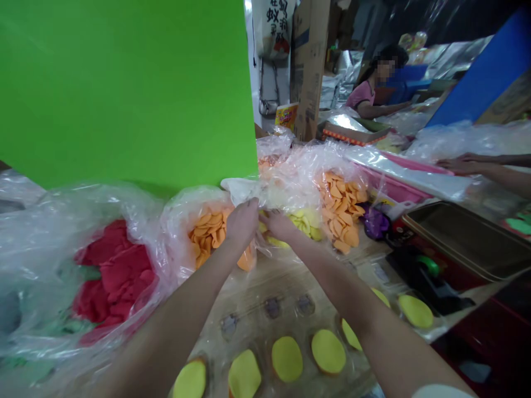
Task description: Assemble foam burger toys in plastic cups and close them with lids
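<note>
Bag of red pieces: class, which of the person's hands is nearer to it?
Left. The left hand is to the right of the bag of red pieces, beyond the orange pieces; the right hand lies further right, by the yellow pieces.

The table [274, 271] bears a clear tray [271, 307] at its near edge, with yellow discs [287, 358] in the tray's hollows. Behind the tray stands a row of open clear bags: the red bag [112, 276] far to the tray's left, the left orange bag [207, 232] behind-left, the yellow bag [305, 221] straight behind, the right orange bag [342, 213] behind-right. Right of the tray lie a tape dispenser [427, 279] and a metal pan [468, 237], with a pink tray [392, 188] further back
</note>
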`<state>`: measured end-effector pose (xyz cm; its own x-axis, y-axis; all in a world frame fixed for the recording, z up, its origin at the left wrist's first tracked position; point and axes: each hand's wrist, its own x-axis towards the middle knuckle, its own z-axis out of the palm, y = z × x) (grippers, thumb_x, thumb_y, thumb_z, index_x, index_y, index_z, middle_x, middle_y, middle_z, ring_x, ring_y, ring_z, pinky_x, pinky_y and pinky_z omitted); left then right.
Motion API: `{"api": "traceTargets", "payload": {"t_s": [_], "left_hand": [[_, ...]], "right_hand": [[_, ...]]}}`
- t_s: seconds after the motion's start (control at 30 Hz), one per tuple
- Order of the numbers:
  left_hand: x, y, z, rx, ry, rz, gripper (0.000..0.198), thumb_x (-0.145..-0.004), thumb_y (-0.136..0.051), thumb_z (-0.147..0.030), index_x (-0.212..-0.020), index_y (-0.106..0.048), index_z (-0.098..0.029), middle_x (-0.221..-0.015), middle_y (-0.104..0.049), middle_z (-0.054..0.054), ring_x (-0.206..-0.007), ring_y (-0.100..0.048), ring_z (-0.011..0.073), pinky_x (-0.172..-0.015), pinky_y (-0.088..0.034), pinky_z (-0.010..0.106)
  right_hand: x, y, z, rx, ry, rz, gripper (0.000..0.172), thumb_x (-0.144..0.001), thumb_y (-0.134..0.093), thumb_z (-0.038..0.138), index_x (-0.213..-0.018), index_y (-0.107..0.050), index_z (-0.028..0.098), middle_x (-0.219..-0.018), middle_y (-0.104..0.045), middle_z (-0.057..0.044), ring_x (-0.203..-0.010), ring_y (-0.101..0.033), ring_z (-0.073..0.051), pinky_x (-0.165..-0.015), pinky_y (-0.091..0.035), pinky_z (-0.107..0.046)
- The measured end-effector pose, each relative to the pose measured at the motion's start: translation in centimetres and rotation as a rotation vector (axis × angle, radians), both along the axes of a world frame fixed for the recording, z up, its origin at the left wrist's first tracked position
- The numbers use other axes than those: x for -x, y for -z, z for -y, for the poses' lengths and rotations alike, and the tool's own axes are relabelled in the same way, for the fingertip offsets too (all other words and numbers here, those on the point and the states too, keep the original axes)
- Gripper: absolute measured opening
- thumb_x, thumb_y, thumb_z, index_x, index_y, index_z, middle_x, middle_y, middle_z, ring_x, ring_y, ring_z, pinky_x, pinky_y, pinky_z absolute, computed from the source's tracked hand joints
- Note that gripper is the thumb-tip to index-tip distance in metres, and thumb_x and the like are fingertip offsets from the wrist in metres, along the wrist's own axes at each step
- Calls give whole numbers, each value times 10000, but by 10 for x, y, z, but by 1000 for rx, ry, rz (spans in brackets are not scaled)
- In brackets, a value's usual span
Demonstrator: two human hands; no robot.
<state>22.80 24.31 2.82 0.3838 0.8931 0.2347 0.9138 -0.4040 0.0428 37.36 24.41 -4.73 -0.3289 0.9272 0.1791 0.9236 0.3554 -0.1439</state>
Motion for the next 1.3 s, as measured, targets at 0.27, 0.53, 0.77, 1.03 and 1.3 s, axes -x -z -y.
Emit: {"api": "traceTargets", "payload": {"t_s": [0.27, 0.53, 0.77, 1.03, 1.3], "left_hand": [[23, 7, -7, 47, -87, -6, 306, -914, -217, -287, -1047, -473, -183, -893, -643, 97, -856, -616, 212, -682, -431, 285], [32, 16, 6, 93, -141, 12, 312, -909, -231, -271, -1048, -488, -164, -896, -649, 104, -862, -624, 211, -683, -438, 282], [39, 15, 0, 112, -147, 64, 316, -912, -226, -298, -1014, -497, -173, -922, -648, 96, -889, -617, 204, -713, -427, 281], [47, 26, 4, 171, -118, 112, 328, -902, -267, -353, -1011, -504, -155, -899, -650, 124, -862, -622, 244, -685, -431, 316], [58, 20, 25, 216, -82, 278, 322, -864, -376, -400, -1068, -497, -183, -982, -639, 95, -910, -595, 208, -713, -421, 288]], "right_hand": [[5, 7, 13, -5, 28, -70, 428, -827, -450, 184, -1253, -433, 140, -1200, -533, -142, -1107, -488, -223, -904, -361, -345], [27, 17, 26, 26, 11, -67, 361, -791, -515, 174, -1152, -524, 189, -1284, -469, -124, -1167, -430, -214, -959, -312, -381], [21, 18, -4, -29, 290, -127, 373, -884, -365, 315, -1199, -509, 177, -1125, -592, -114, -1076, -507, -248, -933, -344, -404], [44, 34, 17, -53, 215, -187, 427, -797, -481, 168, -1224, -482, 187, -1243, -516, -101, -1171, -424, -242, -999, -283, -375], [29, 28, 17, -37, 272, -330, 447, -752, -512, 154, -1198, -502, 161, -1268, -489, -116, -1206, -382, -245, -1007, -259, -364]]}}
